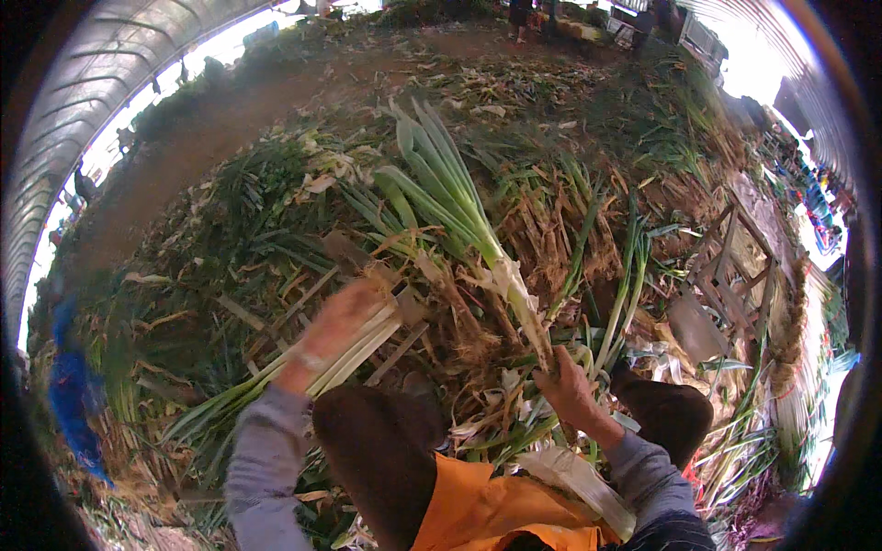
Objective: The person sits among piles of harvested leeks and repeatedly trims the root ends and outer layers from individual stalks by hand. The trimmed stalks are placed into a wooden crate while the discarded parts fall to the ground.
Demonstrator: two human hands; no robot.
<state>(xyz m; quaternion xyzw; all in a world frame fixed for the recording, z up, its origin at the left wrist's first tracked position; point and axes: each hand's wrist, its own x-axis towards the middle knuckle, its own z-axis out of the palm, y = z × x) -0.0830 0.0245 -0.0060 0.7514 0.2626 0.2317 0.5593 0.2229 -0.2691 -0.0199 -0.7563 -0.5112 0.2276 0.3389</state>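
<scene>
A long green onion (513, 279) with a broad green top leans up and away from my right hand (568, 392), which grips its root end. My left hand (348, 310) is blurred, above the root ends of several peeled white green onion stalks (362, 344); whether its fingers hold anything cannot be told. These stalks lie to the left of my knee, their green leaves trailing down and left. Unpeeled green onions with brown, dry outer leaves (448, 303) lie between my hands. An orange apron (475, 503) covers my lap, and a pale stripped leaf (579, 482) lies on it.
Piles of green onions and loose leaves (275, 186) cover the ground ahead. To the right stands a wooden frame or upturned stool (737, 268), near a bundle of white stalks (792, 413). A blue bag or cloth (72, 406) is at far left. A person (520, 17) stands at the far top.
</scene>
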